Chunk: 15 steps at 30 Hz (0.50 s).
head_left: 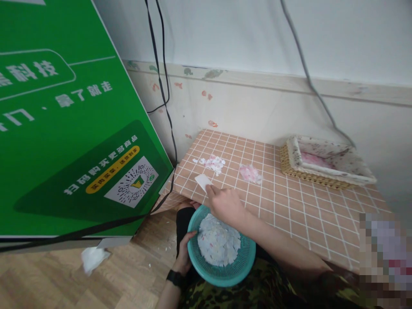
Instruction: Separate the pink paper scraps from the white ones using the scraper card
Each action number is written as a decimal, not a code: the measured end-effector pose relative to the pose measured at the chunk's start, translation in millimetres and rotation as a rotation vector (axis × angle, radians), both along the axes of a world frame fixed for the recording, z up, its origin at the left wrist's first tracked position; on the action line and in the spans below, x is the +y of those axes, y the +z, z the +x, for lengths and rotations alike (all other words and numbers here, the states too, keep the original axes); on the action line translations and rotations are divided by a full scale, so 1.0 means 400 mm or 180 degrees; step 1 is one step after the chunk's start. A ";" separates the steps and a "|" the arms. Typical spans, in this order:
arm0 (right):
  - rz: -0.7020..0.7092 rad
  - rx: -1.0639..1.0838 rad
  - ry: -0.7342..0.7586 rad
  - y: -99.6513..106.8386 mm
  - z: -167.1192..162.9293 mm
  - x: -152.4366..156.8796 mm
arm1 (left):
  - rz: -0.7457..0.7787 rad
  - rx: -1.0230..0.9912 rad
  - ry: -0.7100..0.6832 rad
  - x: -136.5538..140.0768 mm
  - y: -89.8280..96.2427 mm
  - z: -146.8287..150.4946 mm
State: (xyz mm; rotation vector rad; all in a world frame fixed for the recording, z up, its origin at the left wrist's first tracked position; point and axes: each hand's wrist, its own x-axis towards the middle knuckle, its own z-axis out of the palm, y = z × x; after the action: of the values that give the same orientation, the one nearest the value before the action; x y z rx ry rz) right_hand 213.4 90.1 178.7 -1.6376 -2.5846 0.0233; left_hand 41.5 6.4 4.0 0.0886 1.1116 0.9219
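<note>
My left hand [185,254] is closed on the left rim of a teal plastic strainer basket [222,281], held low against my lap. A heap of white paper-like scraps [219,242] with a few pink bits fills its middle. Above the basket's far edge, my right hand [226,204] pinches a flat white card [202,181] at one corner. The card is over the near edge of the table. Beyond it, a small pile of white and pink scraps [213,163] lies on the tablecloth. To its right sits a pinker pile of scraps [251,173].
The table [309,214] has a brown checked cloth. A wicker basket [317,182] with a cloth lining stands at the right, pink bits inside. A large green panel [80,107] and black cables [169,107] are at the left. A crumpled white bag-like thing [94,259] lies on the floor.
</note>
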 end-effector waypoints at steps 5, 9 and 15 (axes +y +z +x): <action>-0.0146 -0.0199 -0.0123 -0.013 -0.035 0.028 | 0.0013 0.0063 0.0014 -0.002 -0.011 -0.002; -0.0231 -0.0338 -0.0279 -0.018 0.021 -0.015 | 0.0041 0.0157 0.0132 -0.007 -0.028 -0.013; -0.0165 -0.0441 -0.0493 -0.019 0.098 -0.065 | 0.0060 -0.0020 0.0067 -0.006 -0.032 -0.013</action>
State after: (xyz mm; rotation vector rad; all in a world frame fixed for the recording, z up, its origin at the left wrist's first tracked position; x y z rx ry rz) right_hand 252.7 64.1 170.9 -1.9182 -2.5655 -0.0343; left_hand 36.2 4.2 -9.0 0.0897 1.0999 0.9511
